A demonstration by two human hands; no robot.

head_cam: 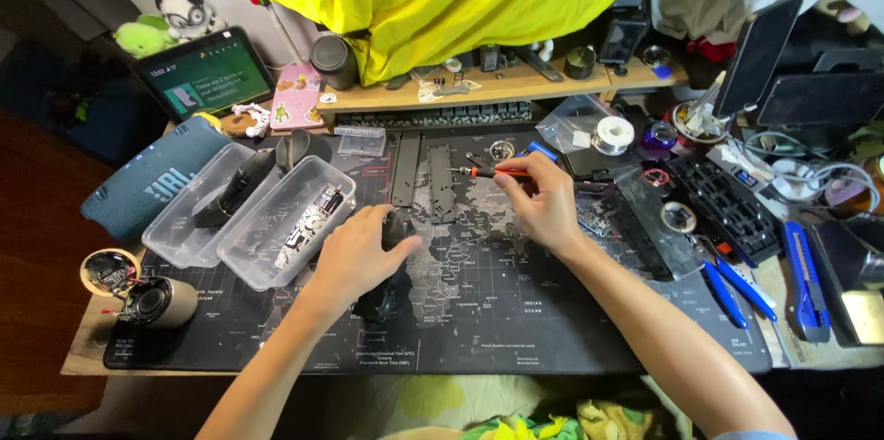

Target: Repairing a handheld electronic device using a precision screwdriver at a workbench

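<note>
The left hand [354, 256] lay on a small black part [394, 230] on the dark map mat [516, 330] that covered the bench [83, 348]. Its fingers were curled over the part and pressed it down, near the middle of the mat. The right hand [543, 205] held a thin screwdriver [488, 172] with an orange grip. Its fingers were pinched tight on the grip, and the metal tip pointed left, just above two long black strips [424, 180] that lay side by side on the mat. Just left of the left hand sat two clear boxes [249, 210] with dark pieces inside. A blue speaker [147, 184] lay beside them, and a small round speaker part [158, 302] sat near the front left corner. On the right side, well apart from the hands, lay blue pliers [732, 288] and a blue cutter [803, 279]. A tablet [204, 72] stood at the back left.
</note>
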